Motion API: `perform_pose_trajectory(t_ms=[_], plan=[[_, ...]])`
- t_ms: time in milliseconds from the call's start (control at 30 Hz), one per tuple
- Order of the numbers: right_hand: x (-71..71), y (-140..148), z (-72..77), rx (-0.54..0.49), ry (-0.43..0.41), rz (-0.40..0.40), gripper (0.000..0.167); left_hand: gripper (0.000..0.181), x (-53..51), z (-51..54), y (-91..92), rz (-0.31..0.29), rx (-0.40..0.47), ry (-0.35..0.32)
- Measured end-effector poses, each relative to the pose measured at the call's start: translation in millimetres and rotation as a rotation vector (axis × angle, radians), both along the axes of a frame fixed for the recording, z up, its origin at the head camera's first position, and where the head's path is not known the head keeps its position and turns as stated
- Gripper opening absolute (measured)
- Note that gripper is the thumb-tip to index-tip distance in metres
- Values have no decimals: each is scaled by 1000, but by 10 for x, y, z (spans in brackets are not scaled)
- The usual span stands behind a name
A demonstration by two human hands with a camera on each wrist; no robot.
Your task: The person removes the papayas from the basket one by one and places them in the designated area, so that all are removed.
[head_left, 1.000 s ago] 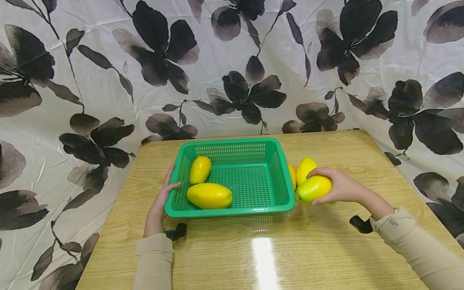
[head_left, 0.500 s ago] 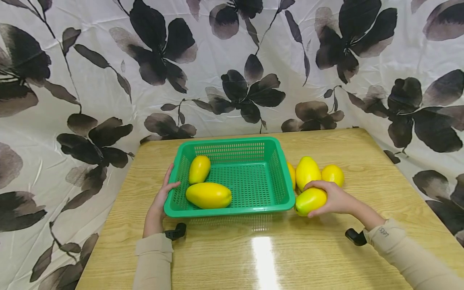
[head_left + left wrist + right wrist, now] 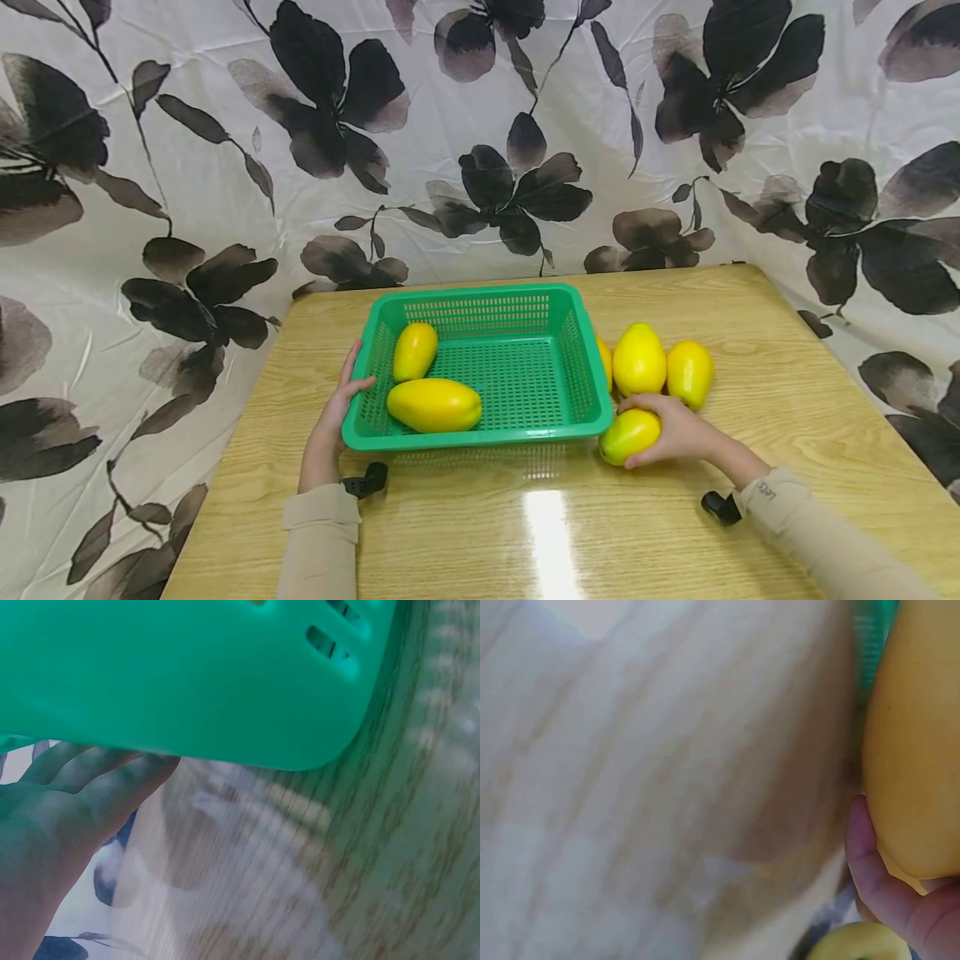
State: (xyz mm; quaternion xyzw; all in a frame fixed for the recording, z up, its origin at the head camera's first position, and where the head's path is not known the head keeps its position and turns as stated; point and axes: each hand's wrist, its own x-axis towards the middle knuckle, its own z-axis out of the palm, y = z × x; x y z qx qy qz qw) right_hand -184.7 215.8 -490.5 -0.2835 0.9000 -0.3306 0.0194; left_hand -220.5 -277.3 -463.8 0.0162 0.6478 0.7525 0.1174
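A green plastic basket (image 3: pixel 491 434) stands on the table, with two yellow fruits inside at its left: a smaller mango (image 3: pixel 415 352) and a larger, longer papaya-like fruit (image 3: pixel 434 406). My left hand (image 3: pixel 330 417) grips the basket's left side, thumb over the rim; in the left wrist view its fingers (image 3: pixel 124 784) lie along the outer wall. At the basket's front right corner, my right hand (image 3: pixel 675 429) holds a yellow-green mango (image 3: pixel 628 437), thumb on the near side. The right wrist view shows this mango (image 3: pixel 919 742) large at the right edge.
Right of the basket, beyond my right hand, lie a large yellow fruit (image 3: pixel 639 360), a smaller yellow mango (image 3: pixel 689 372) and an orange-yellow fruit (image 3: pixel 604 362) partly hidden by the basket wall. A floral cloth (image 3: pixel 480 125) hangs behind the wooden table (image 3: pixel 450 533).
My right hand has moved the mango toward me and slightly left, to the basket's front corner. The smaller mango at right came into view and turned. The left hand stays put.
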Motion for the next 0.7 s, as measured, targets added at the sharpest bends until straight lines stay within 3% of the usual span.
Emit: perform_pose_trajectory(t_ms=[700], plan=[[56, -12, 36, 13, 21, -26, 83, 67, 10, -7, 5, 5, 2, -6]])
